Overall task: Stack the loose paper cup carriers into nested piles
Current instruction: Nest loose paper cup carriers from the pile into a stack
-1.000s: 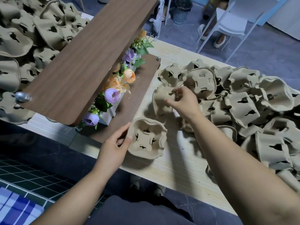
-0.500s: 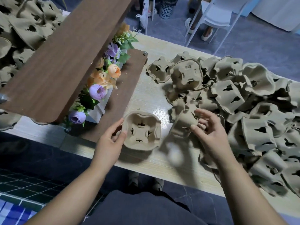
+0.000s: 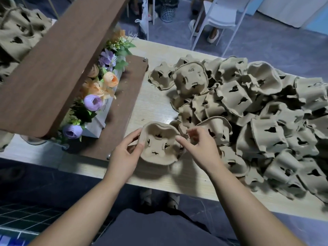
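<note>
One carrier (image 3: 159, 144) sits mouth-up at the near edge of the table (image 3: 156, 107), just beside the loose heap (image 3: 248, 112); how many are nested in it is unclear. Your left hand (image 3: 124, 154) grips its left rim, thumb inside. Your right hand (image 3: 198, 148) has curled fingers at the right rim; whether it pinches or merely touches, I cannot tell. Line up the cup wells and press evenly on both sides, so it seats flat. That pale table also bears a brown shelf (image 3: 53, 68) with flowers (image 3: 93, 102); chairs (image 3: 221, 18) and a basket (image 3: 168, 10) stand on the grey floor (image 3: 266, 43) beyond.
</note>
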